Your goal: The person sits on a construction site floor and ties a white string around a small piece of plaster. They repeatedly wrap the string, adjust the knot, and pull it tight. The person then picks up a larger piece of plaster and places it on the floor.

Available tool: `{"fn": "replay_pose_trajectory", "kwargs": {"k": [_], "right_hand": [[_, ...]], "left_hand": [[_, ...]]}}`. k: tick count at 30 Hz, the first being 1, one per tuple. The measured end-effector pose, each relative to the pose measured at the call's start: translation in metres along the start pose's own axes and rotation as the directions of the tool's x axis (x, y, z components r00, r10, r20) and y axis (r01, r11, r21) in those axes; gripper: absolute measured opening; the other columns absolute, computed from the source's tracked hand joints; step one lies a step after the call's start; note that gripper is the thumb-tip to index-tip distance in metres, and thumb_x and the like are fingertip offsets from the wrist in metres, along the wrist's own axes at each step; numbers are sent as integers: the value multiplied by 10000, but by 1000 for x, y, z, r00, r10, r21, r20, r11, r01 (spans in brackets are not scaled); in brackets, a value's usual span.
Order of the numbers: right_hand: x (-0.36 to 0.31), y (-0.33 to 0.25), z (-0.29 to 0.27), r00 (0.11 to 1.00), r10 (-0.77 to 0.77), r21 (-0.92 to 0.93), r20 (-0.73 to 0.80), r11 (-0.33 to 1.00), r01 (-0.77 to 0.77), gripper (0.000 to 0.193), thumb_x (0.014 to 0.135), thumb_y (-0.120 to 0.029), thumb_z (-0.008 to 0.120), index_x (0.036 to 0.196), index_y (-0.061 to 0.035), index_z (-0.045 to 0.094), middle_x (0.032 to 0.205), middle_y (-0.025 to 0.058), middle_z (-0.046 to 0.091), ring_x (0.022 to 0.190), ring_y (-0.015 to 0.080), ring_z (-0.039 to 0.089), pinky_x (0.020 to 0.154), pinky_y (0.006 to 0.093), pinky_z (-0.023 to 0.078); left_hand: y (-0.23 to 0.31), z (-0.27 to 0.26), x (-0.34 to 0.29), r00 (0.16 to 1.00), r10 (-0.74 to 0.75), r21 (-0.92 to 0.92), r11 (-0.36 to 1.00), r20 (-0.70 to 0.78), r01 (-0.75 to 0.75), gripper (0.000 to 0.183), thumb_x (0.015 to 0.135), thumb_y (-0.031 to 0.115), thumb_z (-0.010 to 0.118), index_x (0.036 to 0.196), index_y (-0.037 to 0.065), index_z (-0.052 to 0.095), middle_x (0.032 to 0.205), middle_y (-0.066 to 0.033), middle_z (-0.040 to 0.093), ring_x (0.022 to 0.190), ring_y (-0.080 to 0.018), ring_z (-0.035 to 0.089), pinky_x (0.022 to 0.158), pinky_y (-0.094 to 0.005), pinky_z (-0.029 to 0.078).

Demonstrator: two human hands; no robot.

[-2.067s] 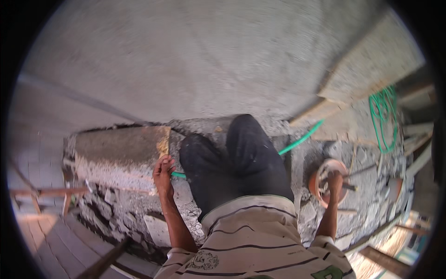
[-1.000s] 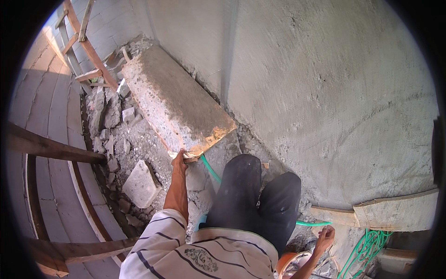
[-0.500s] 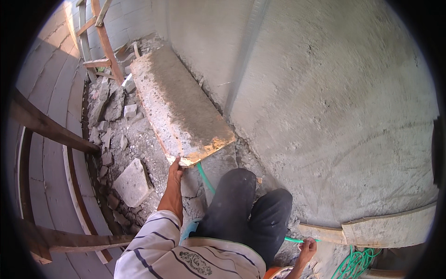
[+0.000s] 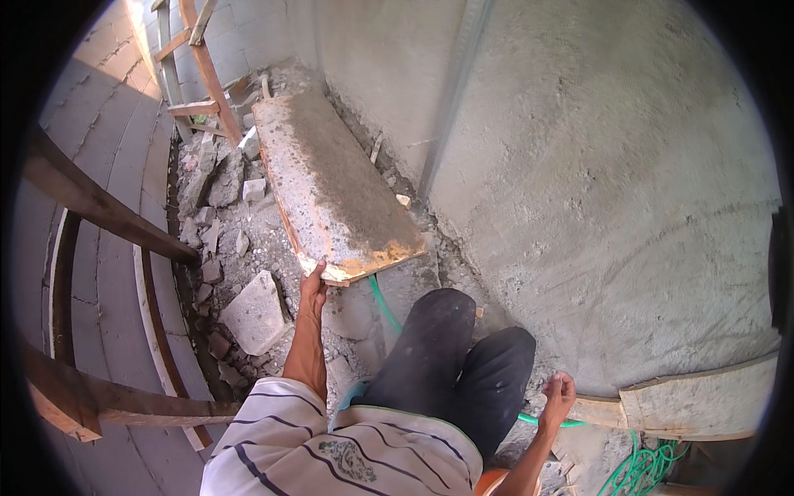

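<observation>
A mortar-stained wooden board (image 4: 331,182) lies slanted over the rubble beside the plastered wall, its right half coated with wet-looking grey mortar. My left hand (image 4: 313,285) is closed on its near left corner, thumb on top and the other fingers hidden underneath. A green hose (image 4: 385,304) shows from under the board's near edge and passes behind my legs. My right hand (image 4: 559,395) is raised at the right of my knees, fingers curled in, with nothing visible in it. It is above the hose, apart from the board.
Broken concrete, including a large slab (image 4: 256,314), lies left of the board. Wooden beams (image 4: 107,194) stand along the block wall at left, with a wooden frame (image 4: 198,70) at the back. Planks (image 4: 703,397) and a coiled hose (image 4: 641,471) lie at lower right.
The board's near end has shifted slightly left, away from the plastered wall, with my left hand on it. My right hand has risen from beside the hose. The whole view has turned a little.
</observation>
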State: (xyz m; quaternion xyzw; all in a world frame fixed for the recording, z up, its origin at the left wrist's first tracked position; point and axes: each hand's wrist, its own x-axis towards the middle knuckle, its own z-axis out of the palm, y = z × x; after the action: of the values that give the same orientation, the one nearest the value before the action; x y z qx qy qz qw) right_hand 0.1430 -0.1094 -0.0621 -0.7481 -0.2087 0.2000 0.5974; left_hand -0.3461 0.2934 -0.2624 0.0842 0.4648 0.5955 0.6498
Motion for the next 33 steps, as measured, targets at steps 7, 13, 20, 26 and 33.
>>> {"fn": "replay_pose_trajectory", "kwargs": {"k": [7,13,20,26,33], "right_hand": [[31,-44,75,988,-73,106,139,993,59,178,993,-182,670,1084,-30,648,844,27,654,712,98,599,653,250,491],[38,-29,110,975,-26,106,222,994,3,176,995,-183,671,1084,-32,655,856,34,679,704,100,613,649,252,498],[47,-23,148,934,48,84,355,993,-83,167,993,-130,651,1106,-7,648,869,44,679,723,107,624,671,256,506],[65,-35,168,917,-88,-41,390,993,113,177,981,-113,646,1116,0,650,874,57,684,767,111,629,707,263,498],[94,-22,169,895,-236,-96,378,952,291,203,957,-131,668,1111,0,659,890,77,692,814,147,640,755,307,509]], "left_hand": [[11,-8,6,999,9,28,1000,-37,-8,483,924,60,716,1347,97,484,1121,-91,667,958,-279,702,742,-433,620],[12,-15,5,999,-41,32,999,-12,42,442,946,69,689,1336,59,481,1162,-118,652,1014,-295,688,815,-463,613],[2,-21,7,998,-64,3,998,9,64,420,954,72,687,1317,70,477,1151,-111,660,1010,-293,696,819,-464,634],[5,-27,12,995,-10,73,997,-103,17,480,916,95,743,1309,75,467,1119,-129,665,966,-320,703,779,-491,632],[18,11,-16,929,152,600,795,-338,88,500,900,246,772,1320,108,538,1180,-120,662,1002,-307,663,830,-549,552]]}}
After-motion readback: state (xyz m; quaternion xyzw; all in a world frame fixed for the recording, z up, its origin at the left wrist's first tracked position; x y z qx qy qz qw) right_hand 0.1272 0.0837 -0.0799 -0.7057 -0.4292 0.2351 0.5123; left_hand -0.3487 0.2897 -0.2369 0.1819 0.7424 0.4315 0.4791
